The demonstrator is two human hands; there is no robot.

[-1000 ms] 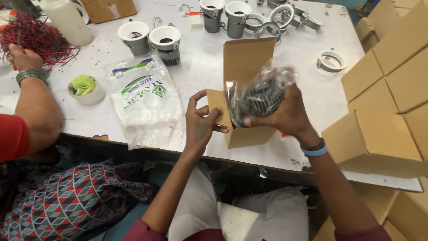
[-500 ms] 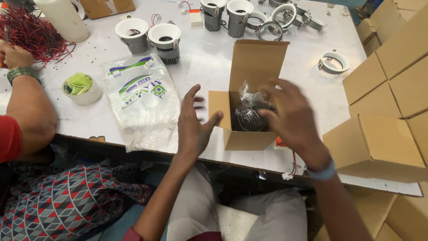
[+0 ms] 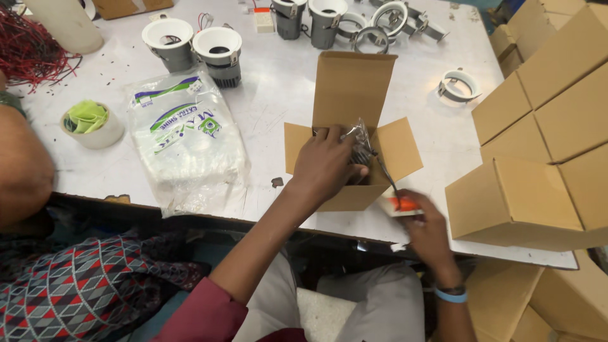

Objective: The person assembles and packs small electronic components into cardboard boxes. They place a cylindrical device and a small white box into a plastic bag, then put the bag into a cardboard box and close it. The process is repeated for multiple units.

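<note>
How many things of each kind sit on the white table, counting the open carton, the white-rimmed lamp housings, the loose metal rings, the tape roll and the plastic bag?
Open carton: 1
Upright white-rimmed lamp housings: 4
Loose metal rings: 3 clearly visible; more may be hidden in the cluster
Tape roll: 1
Printed plastic bag: 1
Total: 10
</note>
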